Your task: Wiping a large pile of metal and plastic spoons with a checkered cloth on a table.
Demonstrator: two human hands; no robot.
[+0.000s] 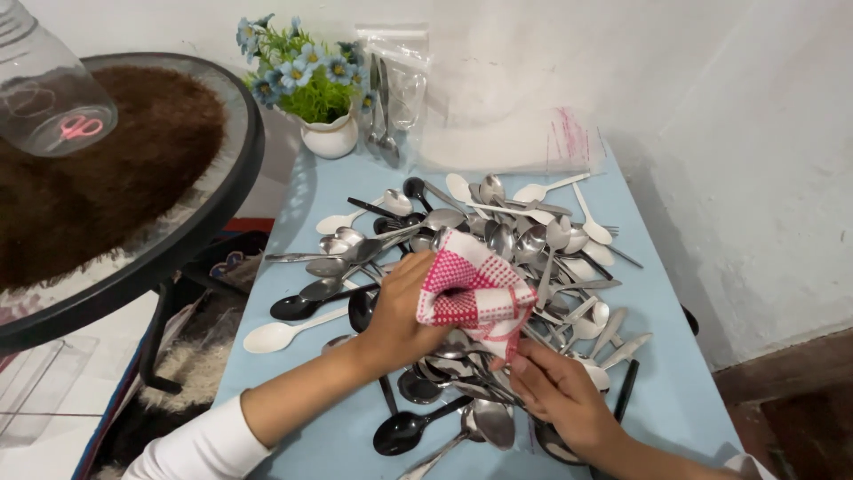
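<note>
Two bare hands work over a heap of cutlery on a pale blue table (pixel 675 391). Nearest, the right hand (pixel 560 396) lies low over the near edge of the heap, fingers curled down among the steel spoons (pixel 491 418); whether it pinches a handle there I cannot tell, as the fingertips are hidden by the metal. Just above and left of it, the left hand (pixel 400 316) is closed around a red-and-white checked cloth (pixel 468 289), bunched so that it folds over something inside, which does not show. The cloth hangs down toward the right hand's fingertips and nearly touches them, so the right hand is the nearer one to whatever sticks out below the cloth.

Left of the left hand lie a white plastic spoon (pixel 277 334) and black plastic spoons (pixel 306 305), their handles running roughly crosswise. Beyond both hands the pile of mixed spoons (pixel 524 231) spreads out, handles pointing every way. Farther still stand a clear plastic bag (pixel 395 89) holding a few steel utensils upright, a flat empty zip bag (pixel 524 142), and a small white pot of blue artificial flowers (pixel 311 84). Off to the far left is a round glass table (pixel 222 178).
</note>
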